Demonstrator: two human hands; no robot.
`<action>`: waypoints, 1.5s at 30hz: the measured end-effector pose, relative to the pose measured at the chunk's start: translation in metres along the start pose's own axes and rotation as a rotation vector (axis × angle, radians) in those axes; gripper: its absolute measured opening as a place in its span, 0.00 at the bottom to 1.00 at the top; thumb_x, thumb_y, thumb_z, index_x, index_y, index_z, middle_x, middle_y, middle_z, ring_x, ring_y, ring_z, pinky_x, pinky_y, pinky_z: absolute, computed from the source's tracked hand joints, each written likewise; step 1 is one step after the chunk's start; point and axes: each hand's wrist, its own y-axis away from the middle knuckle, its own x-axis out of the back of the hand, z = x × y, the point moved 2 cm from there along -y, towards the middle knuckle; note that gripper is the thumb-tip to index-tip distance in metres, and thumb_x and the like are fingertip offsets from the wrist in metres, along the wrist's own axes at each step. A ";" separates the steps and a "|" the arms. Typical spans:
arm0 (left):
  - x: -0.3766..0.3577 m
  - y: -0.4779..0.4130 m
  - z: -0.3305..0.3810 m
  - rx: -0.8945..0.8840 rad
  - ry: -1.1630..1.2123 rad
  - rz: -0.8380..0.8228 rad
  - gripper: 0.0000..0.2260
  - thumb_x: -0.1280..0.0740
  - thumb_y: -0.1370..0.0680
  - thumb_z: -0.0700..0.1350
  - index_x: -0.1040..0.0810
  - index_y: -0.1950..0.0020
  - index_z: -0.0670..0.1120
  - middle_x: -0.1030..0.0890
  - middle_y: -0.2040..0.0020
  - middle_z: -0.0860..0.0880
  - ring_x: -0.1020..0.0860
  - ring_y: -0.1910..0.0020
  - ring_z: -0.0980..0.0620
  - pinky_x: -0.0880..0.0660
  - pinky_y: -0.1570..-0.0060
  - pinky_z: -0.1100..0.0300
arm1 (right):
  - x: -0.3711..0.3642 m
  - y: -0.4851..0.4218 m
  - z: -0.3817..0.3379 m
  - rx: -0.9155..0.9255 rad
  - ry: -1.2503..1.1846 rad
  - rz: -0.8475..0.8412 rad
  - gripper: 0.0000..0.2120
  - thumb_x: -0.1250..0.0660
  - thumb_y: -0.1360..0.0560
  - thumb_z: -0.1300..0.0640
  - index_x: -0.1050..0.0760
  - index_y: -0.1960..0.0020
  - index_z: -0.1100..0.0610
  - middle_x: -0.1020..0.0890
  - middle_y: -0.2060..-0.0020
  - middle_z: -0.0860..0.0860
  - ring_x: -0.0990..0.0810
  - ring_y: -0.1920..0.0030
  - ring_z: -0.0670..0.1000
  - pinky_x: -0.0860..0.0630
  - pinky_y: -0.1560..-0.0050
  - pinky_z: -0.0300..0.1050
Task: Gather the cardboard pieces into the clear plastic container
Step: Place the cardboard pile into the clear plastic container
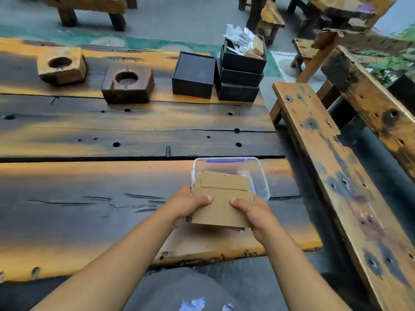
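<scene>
A stack of brown cardboard pieces [221, 205] is held flat between both hands just above the table. My left hand [187, 204] grips its left edge, thumb on top. My right hand [252, 213] grips the right edge the same way. The far end of the stack reaches over the near rim of the clear plastic container [261, 176], which stands on the table near its right edge and has a blue strip on its far wall. I cannot tell whether any cardboard lies loose inside the container.
The wooden table [112, 198] carries two wooden blocks with round holes [61, 65] [128, 84] at the back. Black boxes [194, 75] stand at the back right, one stack [241, 70] topped with paper scraps. A wooden bench [332, 164] runs along the right.
</scene>
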 end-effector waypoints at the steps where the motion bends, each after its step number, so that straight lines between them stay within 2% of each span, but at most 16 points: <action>1: -0.003 -0.005 0.003 0.001 0.034 -0.015 0.19 0.27 0.25 0.44 0.26 0.35 0.43 0.17 0.45 0.44 0.18 0.51 0.46 0.23 0.65 0.58 | 0.003 -0.004 -0.005 -0.009 0.025 0.003 0.20 0.24 0.32 0.57 0.24 0.42 0.56 0.15 0.49 0.54 0.16 0.50 0.55 0.19 0.54 0.49; 3: -0.011 -0.020 0.014 -0.021 0.126 -0.056 0.19 0.29 0.23 0.40 0.26 0.33 0.41 0.17 0.41 0.41 0.17 0.49 0.47 0.19 0.56 0.57 | 0.008 -0.019 -0.022 -0.002 0.077 0.001 0.21 0.25 0.31 0.54 0.24 0.40 0.56 0.15 0.48 0.54 0.16 0.48 0.56 0.19 0.49 0.53; 6: -0.014 -0.033 0.027 -0.022 0.218 -0.090 0.18 0.32 0.22 0.36 0.27 0.32 0.40 0.17 0.39 0.40 0.17 0.52 0.48 0.19 0.62 0.63 | 0.007 -0.037 -0.039 -0.005 0.135 -0.018 0.21 0.26 0.29 0.53 0.25 0.38 0.55 0.16 0.46 0.54 0.17 0.47 0.56 0.19 0.49 0.52; 8: -0.009 -0.042 0.031 -0.003 0.234 -0.087 0.18 0.32 0.22 0.36 0.27 0.32 0.40 0.18 0.39 0.38 0.18 0.49 0.45 0.21 0.60 0.59 | 0.000 -0.048 -0.043 -0.023 0.135 -0.032 0.21 0.27 0.30 0.52 0.25 0.38 0.54 0.16 0.46 0.54 0.17 0.47 0.56 0.19 0.50 0.52; 12: 0.002 -0.061 0.033 0.051 0.229 -0.052 0.16 0.33 0.21 0.38 0.25 0.33 0.39 0.18 0.40 0.36 0.19 0.50 0.43 0.22 0.58 0.56 | -0.010 -0.064 -0.048 -0.060 0.165 -0.077 0.18 0.30 0.27 0.55 0.25 0.39 0.54 0.15 0.46 0.53 0.17 0.46 0.55 0.20 0.43 0.55; 14: 0.001 -0.070 0.032 0.071 0.219 -0.041 0.16 0.33 0.21 0.38 0.25 0.33 0.39 0.17 0.40 0.37 0.18 0.49 0.42 0.21 0.58 0.56 | -0.008 -0.075 -0.051 -0.091 0.183 -0.108 0.17 0.32 0.26 0.56 0.26 0.39 0.55 0.15 0.46 0.53 0.17 0.46 0.54 0.20 0.44 0.53; 18: -0.008 -0.086 0.037 0.070 0.200 -0.012 0.16 0.32 0.23 0.35 0.23 0.35 0.40 0.16 0.42 0.39 0.18 0.42 0.41 0.20 0.43 0.50 | 0.003 -0.103 -0.065 -0.065 0.246 -0.171 0.16 0.33 0.26 0.60 0.26 0.38 0.59 0.15 0.47 0.56 0.17 0.49 0.55 0.23 0.56 0.45; 19: -0.011 -0.088 0.038 0.078 0.194 0.011 0.15 0.31 0.23 0.36 0.23 0.36 0.41 0.16 0.43 0.40 0.18 0.43 0.41 0.20 0.43 0.49 | 0.006 -0.108 -0.067 -0.066 0.254 -0.182 0.16 0.32 0.26 0.60 0.26 0.38 0.60 0.16 0.47 0.56 0.17 0.49 0.55 0.22 0.55 0.46; 23: -0.026 -0.100 0.039 0.110 0.150 0.080 0.15 0.28 0.25 0.37 0.23 0.40 0.44 0.15 0.48 0.45 0.16 0.49 0.47 0.19 0.52 0.54 | 0.024 -0.129 -0.066 -0.096 0.294 -0.238 0.20 0.28 0.28 0.60 0.28 0.38 0.59 0.17 0.46 0.55 0.17 0.47 0.55 0.19 0.48 0.50; 27: -0.047 -0.112 0.034 0.153 0.066 0.125 0.16 0.27 0.26 0.36 0.20 0.39 0.41 0.15 0.44 0.42 0.17 0.45 0.43 0.21 0.40 0.46 | 0.041 -0.145 -0.058 -0.124 0.318 -0.276 0.19 0.28 0.29 0.61 0.27 0.40 0.57 0.17 0.47 0.54 0.17 0.48 0.54 0.19 0.51 0.48; 29: -0.053 -0.114 0.031 0.172 0.040 0.142 0.16 0.27 0.27 0.37 0.20 0.39 0.42 0.15 0.44 0.43 0.17 0.44 0.42 0.21 0.39 0.43 | 0.044 -0.149 -0.051 -0.132 0.346 -0.280 0.18 0.28 0.29 0.61 0.26 0.40 0.56 0.16 0.48 0.53 0.17 0.49 0.52 0.19 0.52 0.47; 33: -0.053 -0.124 0.021 0.204 0.024 0.189 0.21 0.26 0.28 0.39 0.25 0.36 0.44 0.16 0.44 0.45 0.17 0.46 0.44 0.20 0.42 0.45 | 0.042 -0.158 -0.038 -0.183 0.388 -0.279 0.18 0.28 0.28 0.59 0.25 0.39 0.58 0.16 0.47 0.54 0.17 0.48 0.54 0.19 0.47 0.51; 37: -0.049 -0.128 0.019 0.230 0.013 0.205 0.23 0.25 0.28 0.40 0.29 0.37 0.49 0.17 0.49 0.50 0.17 0.55 0.52 0.21 0.63 0.59 | 0.038 -0.162 -0.033 -0.214 0.419 -0.267 0.18 0.26 0.29 0.58 0.26 0.42 0.56 0.17 0.48 0.53 0.18 0.49 0.53 0.19 0.45 0.53; 40: -0.048 -0.132 0.017 0.266 -0.029 0.189 0.23 0.25 0.28 0.42 0.29 0.38 0.50 0.18 0.52 0.52 0.17 0.57 0.55 0.24 0.69 0.64 | 0.038 -0.165 -0.030 -0.241 0.446 -0.266 0.19 0.26 0.30 0.57 0.26 0.41 0.56 0.17 0.47 0.53 0.18 0.50 0.53 0.19 0.46 0.52; 42: -0.047 -0.133 0.015 0.285 -0.051 0.181 0.23 0.25 0.28 0.42 0.30 0.37 0.49 0.18 0.51 0.51 0.17 0.55 0.53 0.23 0.66 0.61 | 0.038 -0.168 -0.028 -0.265 0.509 -0.267 0.20 0.26 0.30 0.55 0.27 0.41 0.56 0.18 0.46 0.53 0.18 0.48 0.54 0.20 0.44 0.54; 45: -0.049 -0.136 0.011 0.300 -0.082 0.180 0.23 0.26 0.27 0.40 0.30 0.36 0.45 0.17 0.44 0.44 0.17 0.49 0.47 0.19 0.48 0.51 | 0.036 -0.172 -0.028 -0.272 0.626 -0.270 0.22 0.25 0.31 0.54 0.27 0.40 0.56 0.18 0.45 0.54 0.18 0.47 0.55 0.19 0.45 0.54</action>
